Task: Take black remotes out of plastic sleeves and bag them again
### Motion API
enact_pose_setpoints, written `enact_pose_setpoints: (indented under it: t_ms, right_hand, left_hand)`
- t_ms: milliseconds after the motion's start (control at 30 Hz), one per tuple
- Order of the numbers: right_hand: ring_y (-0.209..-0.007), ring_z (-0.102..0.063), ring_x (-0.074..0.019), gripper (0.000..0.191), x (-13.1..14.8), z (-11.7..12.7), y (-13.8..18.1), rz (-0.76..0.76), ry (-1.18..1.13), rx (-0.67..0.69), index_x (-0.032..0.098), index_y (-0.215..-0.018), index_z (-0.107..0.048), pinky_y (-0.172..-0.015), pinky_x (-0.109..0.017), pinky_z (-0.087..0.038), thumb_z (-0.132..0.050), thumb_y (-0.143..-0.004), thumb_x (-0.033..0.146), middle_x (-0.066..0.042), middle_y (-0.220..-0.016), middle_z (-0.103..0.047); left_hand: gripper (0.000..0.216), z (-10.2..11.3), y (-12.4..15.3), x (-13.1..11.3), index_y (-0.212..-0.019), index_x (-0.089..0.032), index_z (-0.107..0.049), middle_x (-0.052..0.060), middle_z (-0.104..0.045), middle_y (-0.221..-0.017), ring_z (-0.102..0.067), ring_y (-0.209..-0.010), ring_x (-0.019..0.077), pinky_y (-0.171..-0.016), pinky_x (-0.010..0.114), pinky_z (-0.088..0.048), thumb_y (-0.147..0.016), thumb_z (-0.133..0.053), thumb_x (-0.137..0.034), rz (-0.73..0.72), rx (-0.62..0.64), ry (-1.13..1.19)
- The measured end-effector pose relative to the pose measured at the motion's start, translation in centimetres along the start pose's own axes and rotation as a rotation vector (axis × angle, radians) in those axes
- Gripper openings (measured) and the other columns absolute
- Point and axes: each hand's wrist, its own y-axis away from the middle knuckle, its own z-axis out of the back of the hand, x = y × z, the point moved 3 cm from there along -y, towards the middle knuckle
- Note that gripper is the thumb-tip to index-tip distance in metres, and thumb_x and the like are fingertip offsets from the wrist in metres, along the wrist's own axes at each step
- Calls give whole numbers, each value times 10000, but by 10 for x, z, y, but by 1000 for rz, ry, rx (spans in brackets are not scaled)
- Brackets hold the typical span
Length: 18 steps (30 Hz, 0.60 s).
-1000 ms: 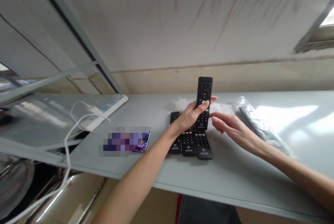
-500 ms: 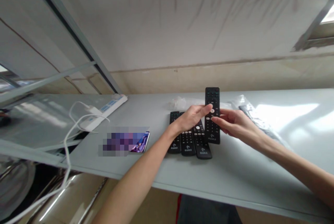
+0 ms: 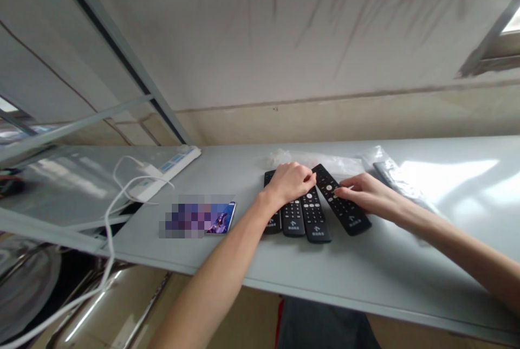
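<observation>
My right hand (image 3: 363, 191) grips a black remote control (image 3: 350, 211) from its right side, thumb on the button face and the other fingers partly hidden. The remote slants, its top end leaning left. My left hand (image 3: 289, 182) is curled closed over the upper ends of the other remotes, its fingertips beside the held remote's top; what is in its fingers, if anything, is hidden. Below it, a left remote (image 3: 273, 223), a middle remote (image 3: 293, 219) and a right remote (image 3: 317, 221) lie side by side on the grey table (image 3: 260, 267), buttons up.
Clear plastic wrapping (image 3: 341, 163) lies behind the remotes. A bagged dark object (image 3: 394, 178) sits beyond my right hand. To the left are a phone (image 3: 222, 218), partly blurred out, and a white power strip (image 3: 179, 163) with a white cable (image 3: 108, 230). A metal frame (image 3: 162, 110) stands behind.
The held remote has gone from upright to slanted and lower, its bottom end swinging right. My left hand has left its face and moved slightly left, fingers curling.
</observation>
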Motion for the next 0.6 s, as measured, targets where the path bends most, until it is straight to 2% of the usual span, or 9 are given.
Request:
enact_pose_setpoints:
  t_ms: [100, 267, 400, 600]
  right_hand:
    - [-530, -400, -119, 496, -2, -3, -1, -8, 16, 39, 224, -626, -469, -517, -287, -250, -565, -912, 618, 11, -564, -487]
    - [-501, -491, -136, 596, -27, -7, -10, -4, 52, 132, 200, -569, -566, -526, -294, -305, -522, -1003, 607, -69, -550, -632]
    - [-463, -468, -131, 700, -35, -9, -12, -7, 58, 154, 203, -514, -570, -511, -296, -314, -510, -1014, 689, -77, -503, -617]
    - [-467, -436, -125, 717, -22, -10, -7, 1, 67, 129, 215, -543, -538, -515, -298, -310, -487, -986, 777, -34, -495, -557]
  left_hand:
    - [399, 1, 1, 1, -742, -167, -790, 127, -775, -778, -630, -662, 193, -663, 342, -349, -1013, -538, -314, -20, 17, 9]
    - [386, 2, 2, 0, -770, -161, -773, 120, -775, -815, -629, -679, 191, -651, 344, -316, -1023, -516, -297, -51, 33, -2]
    - [365, 3, 3, -1, -809, -151, -776, 119, -767, -816, -626, -677, 192, -650, 342, -311, -1027, -518, -291, -68, 73, -16]
    - [377, 3, 3, -1, -815, -149, -781, 125, -761, -811, -644, -695, 211, -668, 342, -341, -1039, -515, -295, -73, 96, -7]
